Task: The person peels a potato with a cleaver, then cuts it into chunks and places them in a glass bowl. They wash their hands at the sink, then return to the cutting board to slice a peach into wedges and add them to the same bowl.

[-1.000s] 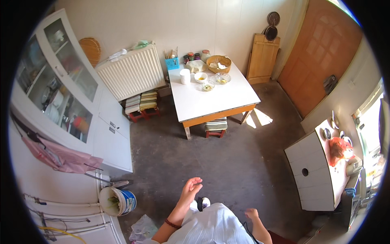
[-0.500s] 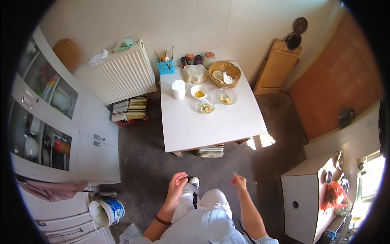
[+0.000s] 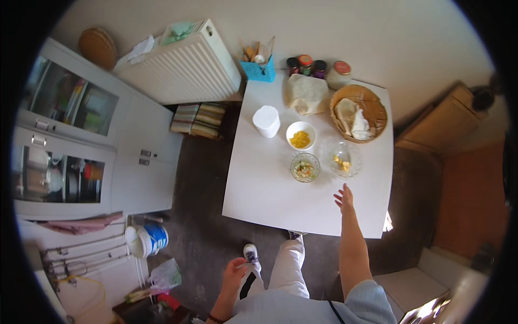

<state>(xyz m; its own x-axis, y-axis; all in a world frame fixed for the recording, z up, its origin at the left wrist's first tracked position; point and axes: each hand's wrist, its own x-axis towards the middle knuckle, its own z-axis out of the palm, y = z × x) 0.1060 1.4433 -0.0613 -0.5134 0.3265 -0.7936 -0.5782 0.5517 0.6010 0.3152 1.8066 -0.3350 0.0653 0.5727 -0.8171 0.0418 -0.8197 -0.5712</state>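
My right hand [image 3: 345, 198] reaches out over the near right part of the white table [image 3: 259, 194], fingers spread and holding nothing. Just beyond its fingertips is a clear glass plate [image 3: 354, 168] with a few yellow pieces on it. To the left of that plate sits a glass bowl [image 3: 305, 168] of chopped mixed food, and behind it a white bowl [image 3: 300, 136] of yellow food. Down by my left leg hangs my left hand [image 3: 233, 271], its fingers loosely bent and apart, with no object visible in it.
A white paper roll [image 3: 266, 121], a cloth-covered heap [image 3: 307, 95], a wicker basket [image 3: 372, 110] with cloth, several jars [image 3: 340, 75] and a blue utensil basket [image 3: 259, 70] stand farther back. Left are a radiator [image 3: 183, 70], a cabinet [image 3: 145, 140] and a bucket [image 3: 145, 240].
I have come closer to the table, and the view has turned. My right hand, closed before, has stretched forward over the tabletop and opened. My left hand has dropped lower beside my leg.
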